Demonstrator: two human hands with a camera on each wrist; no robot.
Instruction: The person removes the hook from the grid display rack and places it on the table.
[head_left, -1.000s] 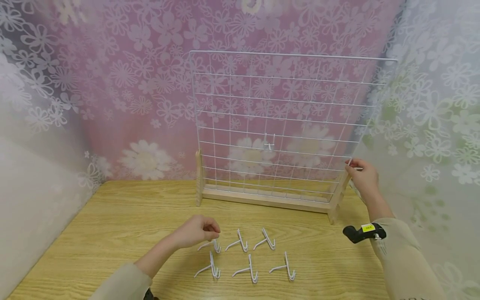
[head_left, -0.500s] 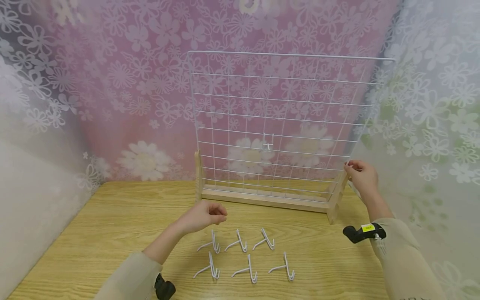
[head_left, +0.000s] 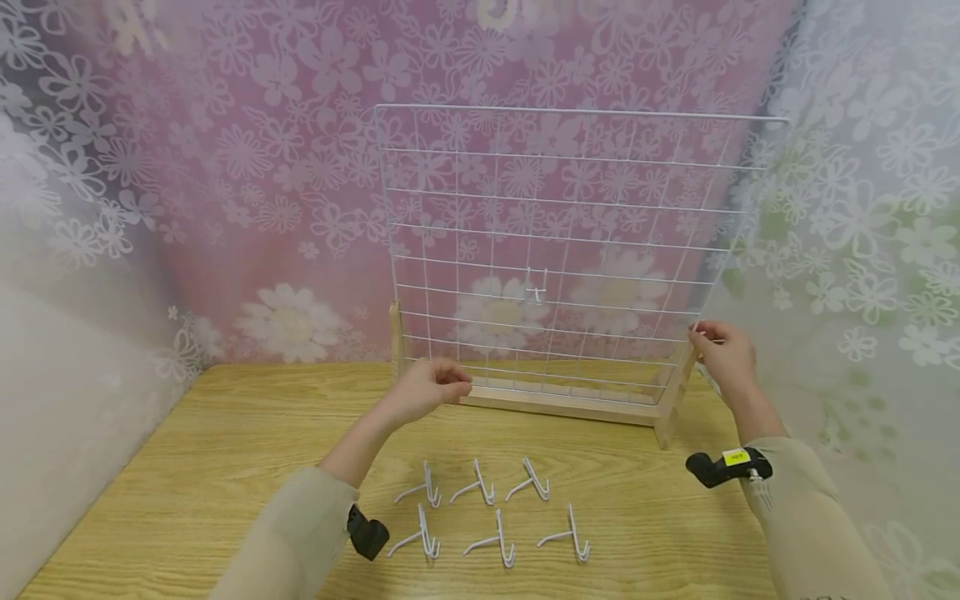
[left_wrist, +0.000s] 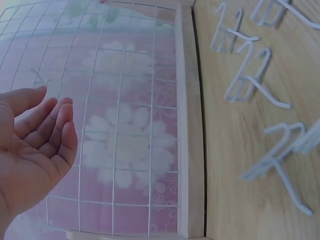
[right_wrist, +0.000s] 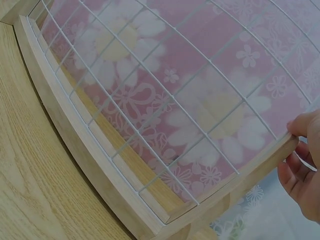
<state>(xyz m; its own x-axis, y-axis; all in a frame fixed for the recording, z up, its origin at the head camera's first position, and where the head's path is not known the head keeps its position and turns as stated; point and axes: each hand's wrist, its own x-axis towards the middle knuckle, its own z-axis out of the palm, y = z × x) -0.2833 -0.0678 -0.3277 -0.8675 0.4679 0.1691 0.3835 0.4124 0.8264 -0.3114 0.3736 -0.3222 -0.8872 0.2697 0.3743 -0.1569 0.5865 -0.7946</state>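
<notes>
My right hand holds the right upright of a wooden stand near its top, thumb in front and fingers behind in the right wrist view. A white wire grid panel stands upright in this stand. My left hand hovers before the grid's lower left part, fingers loosely bent and holding nothing; the left wrist view shows its bare palm. One white wire hook hangs near the grid's middle. Several similar double-wire hooks, among them a front middle one, lie in two rows on the table.
The wood-grain table reaches back to a pink flowered curtain. A pale flowered curtain hangs close on the right, behind my right hand. Each wrist bears a black camera mount, the right one with a yellow label.
My left hand has risen from beside the back left hook, moving up and right toward the grid. My right hand keeps its hold on the stand. The hooks stay where they were.
</notes>
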